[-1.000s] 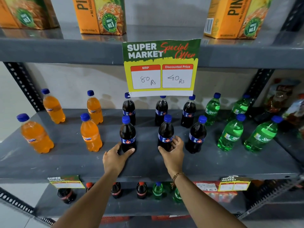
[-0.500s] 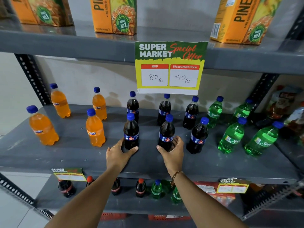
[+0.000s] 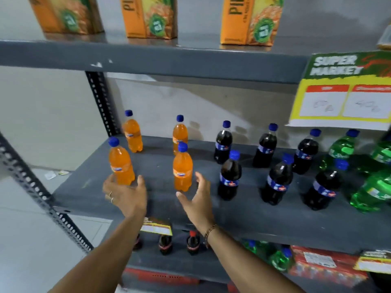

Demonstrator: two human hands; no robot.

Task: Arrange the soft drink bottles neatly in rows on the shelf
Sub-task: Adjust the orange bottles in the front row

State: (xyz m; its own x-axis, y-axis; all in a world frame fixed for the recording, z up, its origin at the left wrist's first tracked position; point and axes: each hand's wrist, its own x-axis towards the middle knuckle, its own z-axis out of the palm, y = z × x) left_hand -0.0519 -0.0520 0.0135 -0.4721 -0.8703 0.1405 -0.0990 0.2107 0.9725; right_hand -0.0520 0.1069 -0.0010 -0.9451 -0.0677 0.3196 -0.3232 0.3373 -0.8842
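Note:
On the grey middle shelf (image 3: 243,218) stand soft drink bottles in two rows. Orange ones are at the left: front-left orange bottle (image 3: 121,162), front-right orange bottle (image 3: 182,169), and two behind (image 3: 132,133) (image 3: 179,132). Dark cola bottles (image 3: 230,176) fill the middle, green bottles (image 3: 368,193) the right. My left hand (image 3: 125,194) is open just in front of the front-left orange bottle, fingers close to its base. My right hand (image 3: 195,197) is open beside the front-right orange bottle, not gripping it.
Orange juice cartons (image 3: 151,16) stand on the upper shelf. A price sign (image 3: 342,89) hangs at the right. A perforated upright (image 3: 101,102) borders the shelf's left end. The lower shelf holds small cola bottles (image 3: 192,243), green bottles and a red pack (image 3: 325,263).
Both hands have left the front cola bottles and moved left to the front orange bottles. The view has swung left, so the sign now sits at the right edge.

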